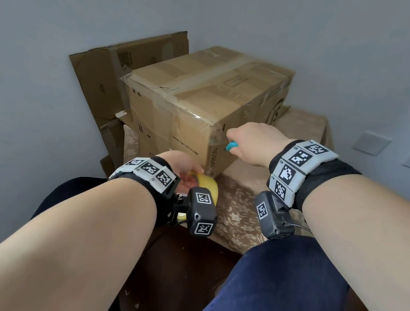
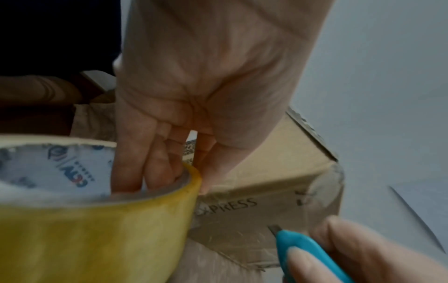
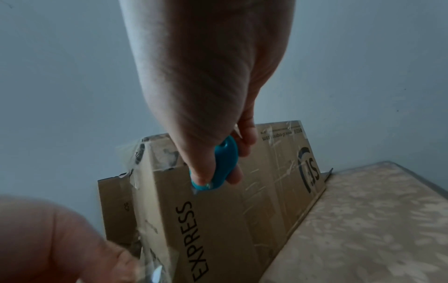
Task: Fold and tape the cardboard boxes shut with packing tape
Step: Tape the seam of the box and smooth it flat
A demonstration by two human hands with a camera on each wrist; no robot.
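Box: left hand grips tape roll at 6 o'clock; right hand grips cutter; best keep the strip taut and slice close to the corner.

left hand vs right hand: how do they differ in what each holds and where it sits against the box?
The left hand holds the yellow tape roll, fingers through its core; the right hand pinches a small blue cutter.
The left hand sits low at the cardboard box's near bottom corner; the right hand is higher, with the cutter's blade at the taped side face.
Shared: both wear marker wristbands and work the same box corner.
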